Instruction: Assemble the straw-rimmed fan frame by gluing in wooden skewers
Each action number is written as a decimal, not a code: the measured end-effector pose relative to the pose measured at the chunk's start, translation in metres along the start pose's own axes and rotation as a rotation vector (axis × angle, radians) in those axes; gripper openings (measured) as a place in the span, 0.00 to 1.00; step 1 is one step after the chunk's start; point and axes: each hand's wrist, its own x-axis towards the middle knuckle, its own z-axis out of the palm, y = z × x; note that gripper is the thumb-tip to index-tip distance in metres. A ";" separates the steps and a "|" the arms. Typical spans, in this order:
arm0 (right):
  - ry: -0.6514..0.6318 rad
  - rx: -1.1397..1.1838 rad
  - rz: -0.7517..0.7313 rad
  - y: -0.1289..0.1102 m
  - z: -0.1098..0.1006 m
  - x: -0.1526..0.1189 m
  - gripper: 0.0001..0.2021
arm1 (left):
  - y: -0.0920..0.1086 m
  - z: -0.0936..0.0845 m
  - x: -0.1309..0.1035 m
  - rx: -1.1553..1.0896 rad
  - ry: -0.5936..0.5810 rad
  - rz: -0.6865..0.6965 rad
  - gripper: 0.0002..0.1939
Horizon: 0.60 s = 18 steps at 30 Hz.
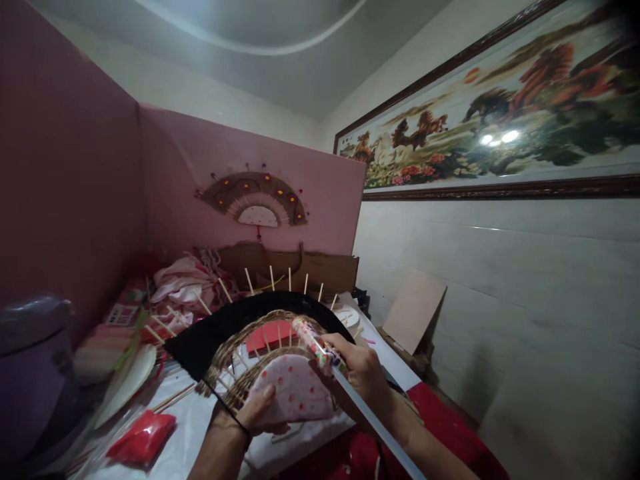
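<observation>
A fan-shaped piece with a black band (210, 327), woven twine rows and thin wooden sticks is held up over the table. Its lower centre is a pale half-round pad (295, 390) with red dots. My left hand (260, 410) grips this pad at its lower left edge, thumb on the front. In my right hand (360, 367) is a flower-patterned glue gun (320, 347), a long translucent glue stick (375, 420) trailing from its rear. The gun's front end lies over the twine and sticks above the pad; its tip is hard to make out.
On the table's white cover (195, 427) lie a red packet (143, 438) and a pale plate (130, 387). Pink cloth (187, 283) is heaped behind. A finished-looking fan (260, 200) hangs on the pink panel (320, 200). A lidded bin (30, 380) stands left.
</observation>
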 end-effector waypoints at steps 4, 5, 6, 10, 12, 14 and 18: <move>-0.001 -0.004 -0.085 0.004 0.007 0.002 0.14 | -0.009 0.000 0.002 0.114 -0.072 0.014 0.39; 0.000 -0.010 -0.099 0.004 0.008 0.002 0.15 | -0.010 -0.001 0.000 0.141 -0.076 0.024 0.38; 0.000 -0.021 -0.108 0.005 0.009 0.002 0.16 | -0.011 -0.002 -0.002 0.171 -0.074 0.035 0.37; 0.024 -0.087 -0.145 0.007 0.012 0.000 0.19 | -0.009 0.000 -0.014 0.273 -0.057 0.071 0.33; 0.043 -0.116 -0.168 0.008 0.013 -0.001 0.20 | -0.005 0.006 -0.022 0.305 -0.031 0.093 0.32; 0.052 -0.134 -0.180 0.008 0.014 -0.002 0.20 | 0.000 0.012 -0.030 0.345 0.015 0.117 0.32; 0.054 -0.158 -0.179 0.008 0.013 -0.002 0.20 | 0.006 0.023 -0.042 0.414 0.099 0.160 0.30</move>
